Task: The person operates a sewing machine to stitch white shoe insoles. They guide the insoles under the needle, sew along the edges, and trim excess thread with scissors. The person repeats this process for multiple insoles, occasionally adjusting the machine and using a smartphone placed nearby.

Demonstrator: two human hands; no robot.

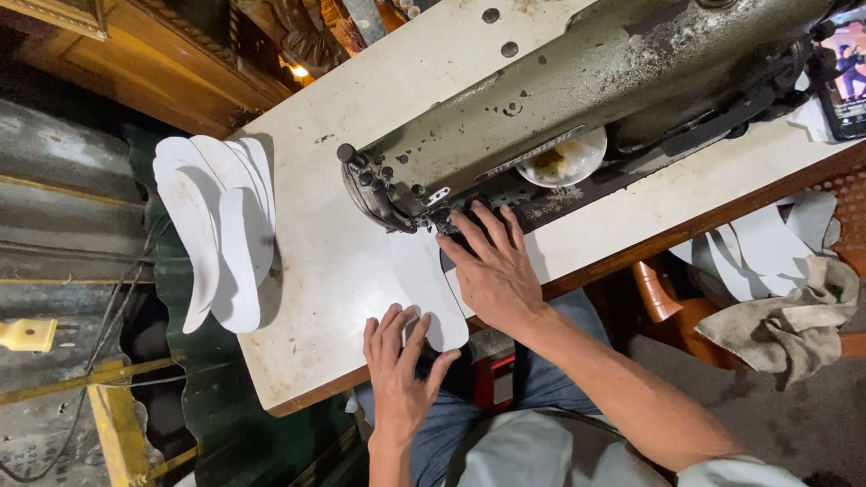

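Left hand lies flat, fingers spread, pinning the near edge of the white cut piece on the table. Right hand presses open-palmed beside the needle of the sewing machine. Neither hand grasps anything. Judged: one piece at the needle; a stack of white pieces lies at the table's far edge.

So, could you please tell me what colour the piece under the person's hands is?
White: the flat cut piece on the sewing table shows best in the head view.

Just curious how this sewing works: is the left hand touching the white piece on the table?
Touching. The head view shows the left hand lying flat on the white piece.
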